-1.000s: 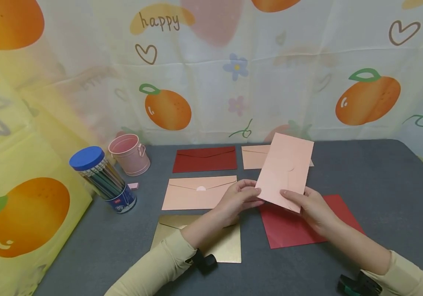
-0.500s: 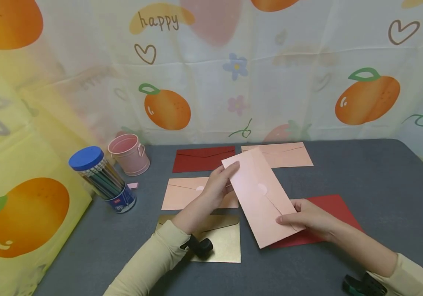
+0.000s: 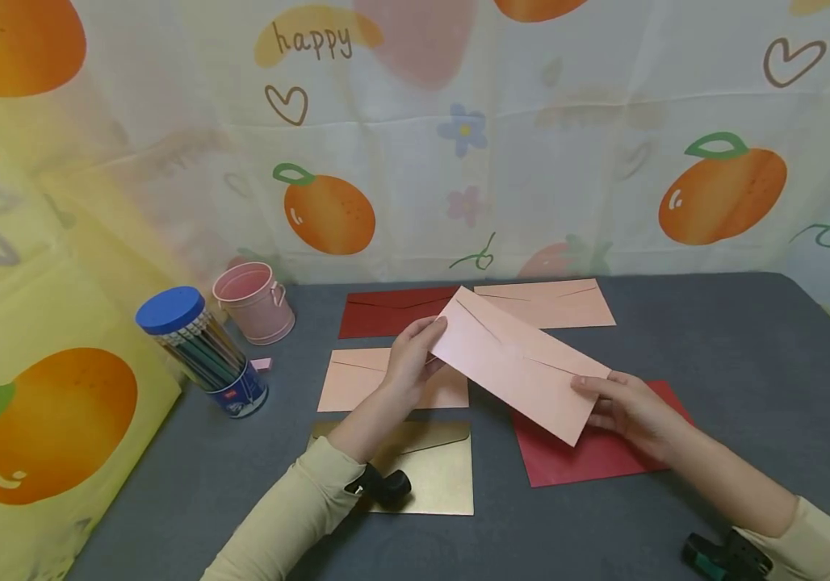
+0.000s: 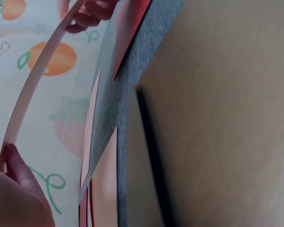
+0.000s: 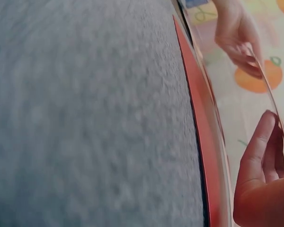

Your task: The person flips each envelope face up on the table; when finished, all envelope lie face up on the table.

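A pink envelope (image 3: 513, 355) is held up above the table, slanting down to the right, its flap side facing me. My left hand (image 3: 415, 351) pinches its left end, thumb on the front face. At the right end my right hand (image 3: 626, 407) grips it with the thumb in front and fingers behind. Seen edge-on in the left wrist view, the pink envelope (image 4: 31, 85) bows slightly between both hands. Below it lies a red envelope (image 3: 575, 460), partly covered by the right hand. A peach envelope (image 3: 357, 383) sits under my left hand, its right part hidden.
A gold envelope (image 3: 437, 476) lies nearest me; behind are a dark red envelope (image 3: 386, 315) and another peach envelope (image 3: 568, 303). To the left stand a blue-lidded tub of pencils (image 3: 204, 351) and a pink bucket (image 3: 255, 311), with a small pink block (image 3: 261, 365) beside them.
The pink envelope has turned from upright to a long sideways slant. My left hand shifted from its lower edge to its left end, while the right hand moved slightly right.
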`<act>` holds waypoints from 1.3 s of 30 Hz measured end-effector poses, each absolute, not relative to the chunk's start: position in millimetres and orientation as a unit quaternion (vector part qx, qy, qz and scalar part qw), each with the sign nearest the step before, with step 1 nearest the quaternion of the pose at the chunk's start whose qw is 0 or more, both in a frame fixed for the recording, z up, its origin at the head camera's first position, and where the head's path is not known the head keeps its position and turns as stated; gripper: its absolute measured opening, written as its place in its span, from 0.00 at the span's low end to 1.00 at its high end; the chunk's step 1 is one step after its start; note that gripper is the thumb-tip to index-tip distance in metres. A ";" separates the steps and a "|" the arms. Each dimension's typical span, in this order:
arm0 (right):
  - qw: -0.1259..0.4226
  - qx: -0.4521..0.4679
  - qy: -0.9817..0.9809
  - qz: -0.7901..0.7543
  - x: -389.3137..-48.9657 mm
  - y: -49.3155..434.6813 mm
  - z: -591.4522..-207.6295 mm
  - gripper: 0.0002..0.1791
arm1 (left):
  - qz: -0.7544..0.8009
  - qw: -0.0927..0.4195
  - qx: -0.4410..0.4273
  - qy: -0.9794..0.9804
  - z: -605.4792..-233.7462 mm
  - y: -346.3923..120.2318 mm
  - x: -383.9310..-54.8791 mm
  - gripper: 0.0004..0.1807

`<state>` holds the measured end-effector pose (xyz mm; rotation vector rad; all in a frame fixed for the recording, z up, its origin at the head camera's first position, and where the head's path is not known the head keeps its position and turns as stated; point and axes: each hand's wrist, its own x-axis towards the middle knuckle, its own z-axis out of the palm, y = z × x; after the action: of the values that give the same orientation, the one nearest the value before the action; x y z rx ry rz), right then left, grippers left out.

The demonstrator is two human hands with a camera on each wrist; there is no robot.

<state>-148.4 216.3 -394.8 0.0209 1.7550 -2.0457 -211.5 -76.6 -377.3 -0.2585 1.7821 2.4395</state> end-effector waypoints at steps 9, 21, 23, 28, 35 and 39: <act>0.209 -0.007 0.712 -0.670 -151.1 234.1 -394.9 0.33 | 0.824 0.043 -0.081 0.559 -383.4 -71.2 -207.0 0.13; 0.152 0.021 0.794 -0.589 -164.5 277.7 -393.7 0.42 | 0.693 0.152 -0.005 0.704 -393.9 -75.2 -198.7 0.24; 0.146 0.020 0.797 -0.586 -166.8 283.5 -395.3 0.43 | 0.672 0.163 0.017 0.722 -395.6 -73.8 -197.6 0.26; 0.137 0.016 0.816 -0.562 -171.1 295.2 -399.4 0.43 | 0.643 0.189 0.053 0.740 -397.5 -69.4 -194.4 0.29; 0.128 0.006 0.843 -0.523 -172.5 303.2 -401.3 0.41 | 0.603 0.198 0.089 0.767 -398.3 -65.7 -190.5 0.31; 0.126 -0.010 0.842 -0.525 -171.3 302.8 -400.0 0.40 | 0.595 0.193 0.093 0.775 -399.1 -65.1 -189.5 0.30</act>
<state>-171.3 302.8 -400.0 -0.0287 2.4506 -1.5293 -189.5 -65.1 -399.1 0.2623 2.1731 1.6687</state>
